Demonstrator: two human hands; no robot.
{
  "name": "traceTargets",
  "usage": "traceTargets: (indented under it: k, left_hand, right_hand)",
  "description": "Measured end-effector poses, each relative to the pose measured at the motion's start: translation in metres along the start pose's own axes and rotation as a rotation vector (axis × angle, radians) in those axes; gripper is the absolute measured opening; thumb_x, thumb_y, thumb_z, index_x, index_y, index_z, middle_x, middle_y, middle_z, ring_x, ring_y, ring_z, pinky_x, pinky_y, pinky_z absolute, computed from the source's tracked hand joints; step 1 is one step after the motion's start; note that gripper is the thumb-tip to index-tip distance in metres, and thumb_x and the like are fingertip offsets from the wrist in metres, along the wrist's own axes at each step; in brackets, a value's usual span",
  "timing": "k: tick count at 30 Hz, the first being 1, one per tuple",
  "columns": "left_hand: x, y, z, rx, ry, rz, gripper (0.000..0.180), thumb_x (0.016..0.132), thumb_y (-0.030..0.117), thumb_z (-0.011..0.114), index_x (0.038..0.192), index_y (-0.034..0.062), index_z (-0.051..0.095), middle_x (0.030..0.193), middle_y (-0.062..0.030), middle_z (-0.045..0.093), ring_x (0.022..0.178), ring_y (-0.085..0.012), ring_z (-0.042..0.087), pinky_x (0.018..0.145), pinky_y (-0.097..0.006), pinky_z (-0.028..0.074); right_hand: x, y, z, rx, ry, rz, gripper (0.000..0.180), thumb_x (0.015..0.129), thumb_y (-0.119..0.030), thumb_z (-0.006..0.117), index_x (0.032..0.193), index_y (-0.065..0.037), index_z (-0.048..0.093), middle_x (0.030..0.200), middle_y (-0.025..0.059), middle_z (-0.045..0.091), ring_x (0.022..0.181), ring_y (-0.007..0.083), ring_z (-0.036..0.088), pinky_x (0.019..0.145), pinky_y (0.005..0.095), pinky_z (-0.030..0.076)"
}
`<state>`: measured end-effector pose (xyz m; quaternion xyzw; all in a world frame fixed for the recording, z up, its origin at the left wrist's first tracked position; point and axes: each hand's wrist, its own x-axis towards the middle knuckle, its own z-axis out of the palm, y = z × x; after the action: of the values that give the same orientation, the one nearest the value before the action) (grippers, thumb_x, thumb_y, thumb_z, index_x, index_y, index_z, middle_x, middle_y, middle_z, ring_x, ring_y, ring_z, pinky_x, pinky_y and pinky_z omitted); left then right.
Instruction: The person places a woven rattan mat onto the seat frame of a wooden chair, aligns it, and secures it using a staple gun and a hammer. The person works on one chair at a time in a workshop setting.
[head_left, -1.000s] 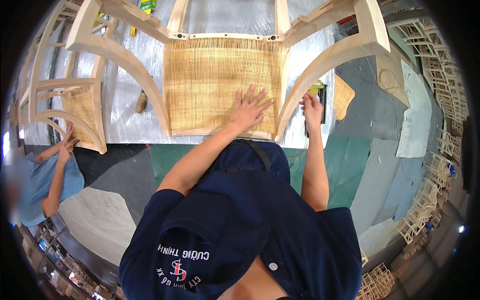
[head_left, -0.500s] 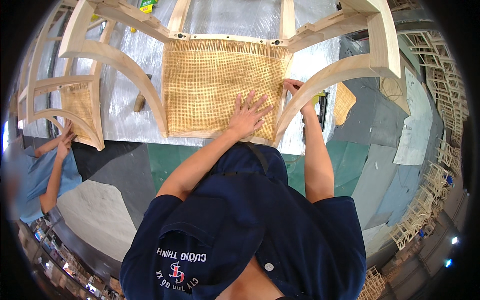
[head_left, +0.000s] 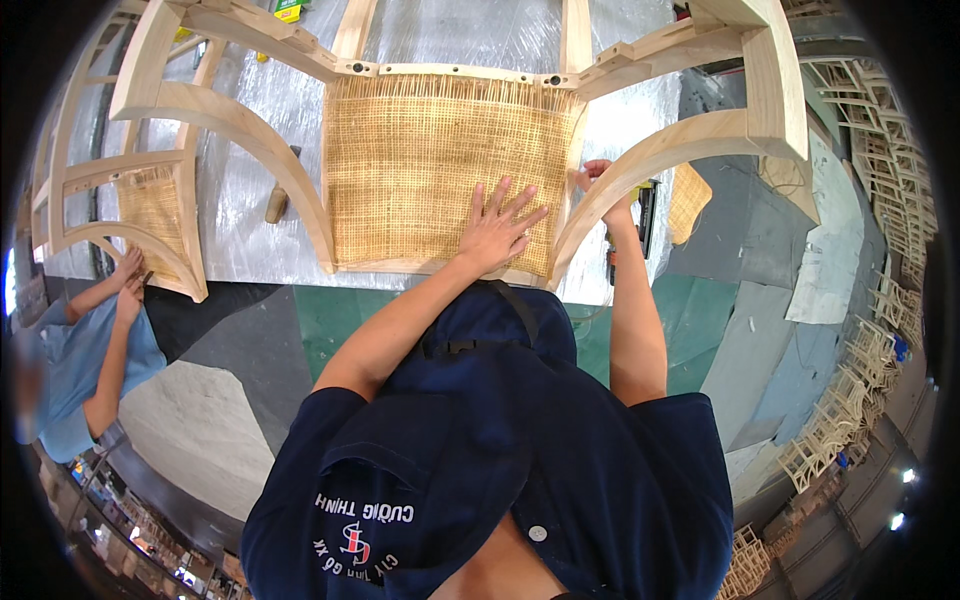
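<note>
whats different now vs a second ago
The right hand moved up and left, past the curved wooden rail, near the right edge of the woven panel; whether it holds anything is unclear. The left hand stayed spread on the panel.

- A work table (head_left: 245, 238) stands covered in shiny, wrinkled clear film.
- The floor (head_left: 715, 232) is patched with a green sheet (head_left: 690, 325), a pale grey sheet (head_left: 205, 430) and a bluish sheet (head_left: 788, 388).
- Pale wooden chair frames (head_left: 848, 415) crowd the right side.
- Bright lamps (head_left: 897, 521) glow at lower right.
- Blurred clutter (head_left: 120, 530) fills the lower left.
</note>
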<state>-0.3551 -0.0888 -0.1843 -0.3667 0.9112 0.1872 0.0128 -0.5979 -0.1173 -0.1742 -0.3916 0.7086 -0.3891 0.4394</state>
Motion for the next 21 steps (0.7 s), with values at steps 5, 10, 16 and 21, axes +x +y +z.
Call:
traceTargets:
  k: [5, 10, 16, 21]
  left_hand:
    - [-0.001, 0.001, 0.002, 0.002, 0.013, 0.001, 0.069, 0.1, 0.047, 0.052, 0.162, 0.042, 0.022, 0.173, 0.0013, 0.003, 0.157, -0.0382, -0.008, 0.119, -0.07, -0.007]
    - [-0.001, 0.001, 0.0, 0.035, -0.033, 0.003, 0.075, 0.098, 0.048, 0.054, 0.163, 0.0378, 0.018, 0.173, 0.0001, 0.005, 0.157, -0.0393, -0.006, 0.12, -0.069, -0.005]
    - [-0.011, 0.008, -0.01, -0.007, -0.236, 0.18, 0.098, 0.091, 0.063, 0.058, 0.163, 0.0101, 0.018, 0.172, -0.0085, 0.01, 0.157, -0.0419, 0.003, 0.122, -0.067, 0.003]
    - [-0.011, 0.013, -0.014, 0.059, -0.18, 0.2, 0.101, 0.089, 0.062, 0.061, 0.161, 0.0037, 0.021, 0.17, -0.013, 0.014, 0.157, -0.0395, 0.006, 0.123, -0.066, 0.005]
  right_hand:
    - [-0.017, 0.015, 0.004, 0.032, -0.073, 0.098, 0.053, 0.067, -0.024, 0.098, 0.094, -0.007, 0.056, 0.08, -0.0026, 0.056, 0.07, 0.0087, 0.052, 0.061, 0.0246, 0.048]
    - [-0.008, 0.034, 0.007, -0.27, -0.09, 0.013, 0.064, 0.061, -0.04, 0.1, 0.09, -0.002, 0.058, 0.08, 0.0056, 0.064, 0.07, 0.015, 0.061, 0.058, 0.0331, 0.052]
    - [-0.006, 0.043, 0.005, -0.366, -0.071, 0.043, 0.072, 0.059, -0.047, 0.099, 0.093, 0.002, 0.059, 0.084, 0.0088, 0.065, 0.075, 0.0184, 0.062, 0.064, 0.0355, 0.054]
    - [-0.006, 0.041, 0.005, -0.305, -0.091, -0.053, 0.073, 0.059, -0.047, 0.099, 0.096, 0.002, 0.06, 0.085, 0.0096, 0.065, 0.077, 0.0186, 0.062, 0.066, 0.0349, 0.055]
